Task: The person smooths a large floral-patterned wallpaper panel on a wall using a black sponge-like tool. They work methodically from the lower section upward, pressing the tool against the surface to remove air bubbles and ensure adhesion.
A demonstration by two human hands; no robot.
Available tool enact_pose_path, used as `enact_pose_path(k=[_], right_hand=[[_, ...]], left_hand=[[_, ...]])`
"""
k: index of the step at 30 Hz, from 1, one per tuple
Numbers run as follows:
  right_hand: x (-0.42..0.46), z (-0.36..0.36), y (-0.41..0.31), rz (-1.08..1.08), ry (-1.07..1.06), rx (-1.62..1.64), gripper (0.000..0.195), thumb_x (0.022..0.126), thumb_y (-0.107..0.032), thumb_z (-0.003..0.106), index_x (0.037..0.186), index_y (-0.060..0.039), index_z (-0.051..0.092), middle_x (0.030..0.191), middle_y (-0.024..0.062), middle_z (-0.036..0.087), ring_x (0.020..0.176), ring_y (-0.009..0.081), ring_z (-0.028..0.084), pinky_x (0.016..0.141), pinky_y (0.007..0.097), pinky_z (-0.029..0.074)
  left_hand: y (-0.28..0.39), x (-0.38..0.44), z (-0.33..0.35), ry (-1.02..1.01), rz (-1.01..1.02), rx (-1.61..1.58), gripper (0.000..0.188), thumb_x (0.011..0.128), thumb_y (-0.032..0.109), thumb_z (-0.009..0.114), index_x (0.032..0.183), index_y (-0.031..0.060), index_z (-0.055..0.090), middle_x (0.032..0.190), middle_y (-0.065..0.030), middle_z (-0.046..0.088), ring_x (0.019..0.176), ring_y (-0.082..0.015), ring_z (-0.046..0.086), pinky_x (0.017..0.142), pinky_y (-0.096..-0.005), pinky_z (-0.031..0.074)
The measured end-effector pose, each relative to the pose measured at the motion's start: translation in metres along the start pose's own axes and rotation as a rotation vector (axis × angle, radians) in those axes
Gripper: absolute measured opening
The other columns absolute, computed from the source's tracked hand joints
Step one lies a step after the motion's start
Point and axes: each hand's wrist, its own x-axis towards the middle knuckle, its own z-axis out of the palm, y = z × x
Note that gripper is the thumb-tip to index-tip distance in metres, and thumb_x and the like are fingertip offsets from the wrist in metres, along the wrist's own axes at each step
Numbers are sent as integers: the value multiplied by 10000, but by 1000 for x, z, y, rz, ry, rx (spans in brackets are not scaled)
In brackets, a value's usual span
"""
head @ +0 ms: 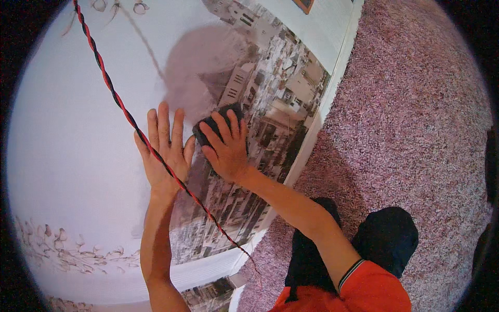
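My left hand (167, 152) lies flat on the pale wall (78, 136), its fingers apart and nothing in it. To its right, my right hand (226, 148) presses a dark, flat pad or cloth (200, 136) against the wall, fingers spread over it; its exact kind cannot be told. Under and beside the right hand runs a printed wall mural of buildings (280, 78). A twisted red and black cord (117, 93) passes across the view in front of my left hand and wrist.
A white baseboard (331, 89) edges the wall's foot. Beyond it spreads a pink shaggy carpet (409, 117), where my knees in dark trousers (386, 238) show. At the bottom, a wall corner carries another piece of mural (210, 294). Part of a brown frame (306, 4) shows at the top.
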Motion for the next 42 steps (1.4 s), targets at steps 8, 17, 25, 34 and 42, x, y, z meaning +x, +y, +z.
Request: enact_pose_path(k=[8, 17, 25, 34, 42], right_hand=[[2, 2, 0, -25, -2, -35, 532, 990, -407, 618, 1496, -249, 570, 1635, 129, 399, 1512, 463, 299, 1178, 724, 208], [41, -8, 6, -55, 19, -20, 559, 987, -403, 620, 1518, -242, 550, 1646, 137, 381, 1511, 480, 288, 1175, 731, 208], [19, 2, -11, 4, -16, -32, 549, 992, -364, 601, 1518, -217, 546, 1646, 156, 363, 1504, 505, 280, 1181, 725, 190], [116, -18, 8, -31, 56, -46, 557, 984, -359, 623, 1512, -201, 546, 1632, 182, 369, 1499, 521, 276, 1180, 742, 178], [2, -1, -1, 53, -42, -38, 518, 1064, -400, 499, 1499, -124, 555, 1652, 211, 337, 1512, 539, 241, 1188, 716, 146]], left_hand=[[-6, 0, -2, -41, -11, -31, 688, 1004, 435, 619, 1623, 215, 417, 1744, -81, 260, 1611, -303, 223, 1261, -596, 116], [-33, -5, -14, 46, -61, 29, 713, 993, 404, 648, 1614, 144, 414, 1715, -118, 325, 1579, -346, 288, 1244, -618, 101], [-21, 2, -13, -75, -57, 28, 723, 1013, 434, 613, 1634, 145, 381, 1735, -119, 271, 1614, -338, 203, 1256, -638, 38], [-20, 1, -7, -45, -58, 35, 766, 978, 456, 673, 1624, 153, 396, 1727, -109, 298, 1602, -334, 250, 1252, -663, 35], [-21, -3, 1, -71, -81, 20, 755, 926, 469, 710, 1585, 197, 463, 1691, -85, 376, 1581, -318, 304, 1231, -670, 27]])
